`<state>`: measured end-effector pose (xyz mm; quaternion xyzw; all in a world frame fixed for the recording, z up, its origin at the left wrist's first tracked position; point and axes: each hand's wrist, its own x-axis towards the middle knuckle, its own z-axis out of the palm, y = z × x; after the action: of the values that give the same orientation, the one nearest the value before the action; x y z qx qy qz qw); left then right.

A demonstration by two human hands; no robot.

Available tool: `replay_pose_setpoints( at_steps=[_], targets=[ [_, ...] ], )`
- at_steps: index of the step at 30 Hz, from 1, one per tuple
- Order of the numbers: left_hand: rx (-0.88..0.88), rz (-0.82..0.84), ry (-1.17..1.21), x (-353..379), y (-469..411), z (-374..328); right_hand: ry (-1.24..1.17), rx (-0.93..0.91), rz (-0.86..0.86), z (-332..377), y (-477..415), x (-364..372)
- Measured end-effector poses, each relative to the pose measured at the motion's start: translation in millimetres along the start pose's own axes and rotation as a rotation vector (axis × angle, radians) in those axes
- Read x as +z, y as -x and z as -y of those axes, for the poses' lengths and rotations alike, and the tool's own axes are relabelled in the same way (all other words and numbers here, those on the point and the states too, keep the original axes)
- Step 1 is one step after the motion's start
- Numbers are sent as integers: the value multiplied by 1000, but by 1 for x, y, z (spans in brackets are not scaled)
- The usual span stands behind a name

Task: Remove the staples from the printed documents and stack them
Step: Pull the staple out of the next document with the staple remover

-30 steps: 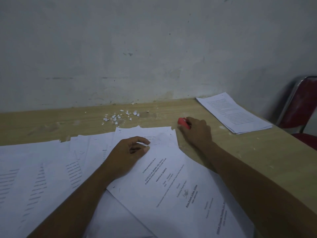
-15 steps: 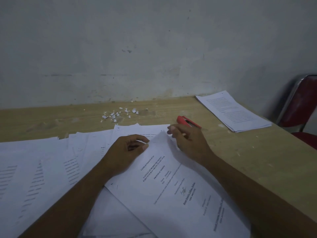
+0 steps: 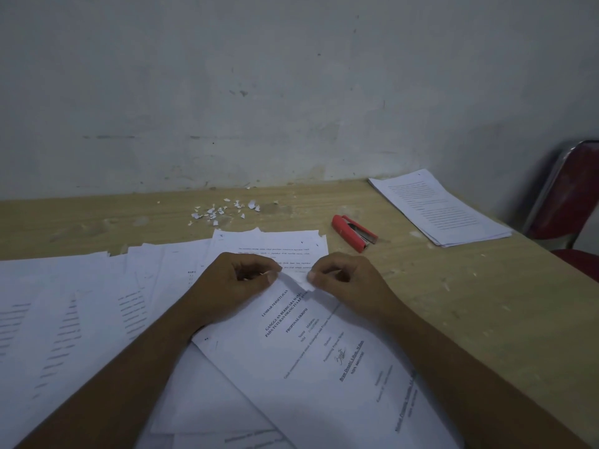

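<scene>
Hands both on white printed title-page document (image 3: 311, 361) atop loose sheets on wooden bench (image 3: 453, 286): left hand (image 3: 233, 283) and right hand (image 3: 350, 280) pinch its top corner (red stapler (image 3: 354, 233) lies beyond).

The left hand (image 3: 236, 281) and right hand (image 3: 350, 280) are bare, and so are both wrists. The left forearm (image 3: 129, 367) and right forearm (image 3: 470, 361) show bare skin along all that is in view; both are slender. The thumbnail (image 3: 271, 279) on the left hand is cut short. Dim light hides finer detail.
</scene>
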<state>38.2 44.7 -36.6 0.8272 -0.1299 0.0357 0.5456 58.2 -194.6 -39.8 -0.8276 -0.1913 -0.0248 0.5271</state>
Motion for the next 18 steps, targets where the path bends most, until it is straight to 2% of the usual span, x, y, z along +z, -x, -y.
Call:
replay_pose_setpoints(
  at_steps=[6, 18],
  targets=[
    [17, 16, -68, 0, -1, 2, 46, -15, 32, 0, 3, 1],
    [-20, -19, 81, 2, -1, 4, 4, -2, -46, 2, 2, 2]
  ],
)
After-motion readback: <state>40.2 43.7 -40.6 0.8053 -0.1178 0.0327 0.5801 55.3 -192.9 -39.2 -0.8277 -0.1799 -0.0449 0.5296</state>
